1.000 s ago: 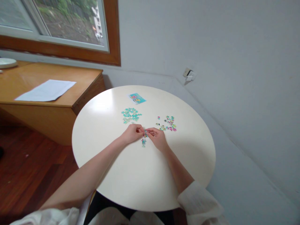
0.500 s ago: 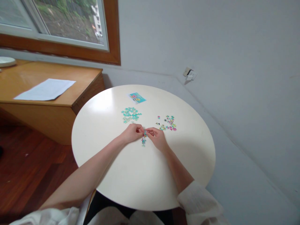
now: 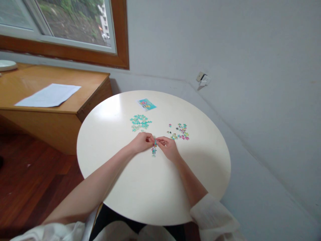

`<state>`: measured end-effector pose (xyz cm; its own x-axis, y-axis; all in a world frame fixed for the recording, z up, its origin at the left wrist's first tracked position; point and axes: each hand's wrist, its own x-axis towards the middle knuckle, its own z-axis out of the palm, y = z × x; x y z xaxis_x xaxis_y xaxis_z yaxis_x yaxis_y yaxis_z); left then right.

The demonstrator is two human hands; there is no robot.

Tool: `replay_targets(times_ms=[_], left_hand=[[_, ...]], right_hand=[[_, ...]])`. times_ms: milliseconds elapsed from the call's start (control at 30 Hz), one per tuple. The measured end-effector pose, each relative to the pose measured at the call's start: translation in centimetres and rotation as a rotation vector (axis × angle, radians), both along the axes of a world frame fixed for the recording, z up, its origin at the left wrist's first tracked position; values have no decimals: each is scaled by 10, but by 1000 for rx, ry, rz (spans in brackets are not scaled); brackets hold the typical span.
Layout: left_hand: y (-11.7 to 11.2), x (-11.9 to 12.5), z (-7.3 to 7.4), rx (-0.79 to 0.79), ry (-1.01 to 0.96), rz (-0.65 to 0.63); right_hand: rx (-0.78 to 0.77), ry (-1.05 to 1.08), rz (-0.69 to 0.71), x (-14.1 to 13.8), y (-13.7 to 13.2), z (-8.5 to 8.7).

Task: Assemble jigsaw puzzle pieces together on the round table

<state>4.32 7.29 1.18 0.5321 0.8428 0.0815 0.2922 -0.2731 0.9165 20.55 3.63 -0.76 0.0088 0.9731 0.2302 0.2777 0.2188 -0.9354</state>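
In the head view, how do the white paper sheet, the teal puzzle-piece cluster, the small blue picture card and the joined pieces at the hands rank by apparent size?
1. white paper sheet
2. teal puzzle-piece cluster and small blue picture card: nearly alike, not ranked
3. joined pieces

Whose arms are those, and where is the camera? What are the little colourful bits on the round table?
The camera sits on a person's head and looks down, so the arms are that person's own. Their left hand and right hand meet over a round table and pinch a tiny puzzle piece between them. Just nearer the person lies a small joined bit. Further away are a teal pile, a mixed colourful pile and a little picture card. The wooden desk on the left has a sheet of paper.
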Motion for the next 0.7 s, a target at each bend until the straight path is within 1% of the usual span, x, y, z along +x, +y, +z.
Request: replay_targets(times_ms=[300,700], left_hand=[[-2,0,3,12,15,-2],[-2,0,2,31,30,-4]], right_hand=[[7,-27,1,0,-1,2],[15,-39,0,0,-1,1]])
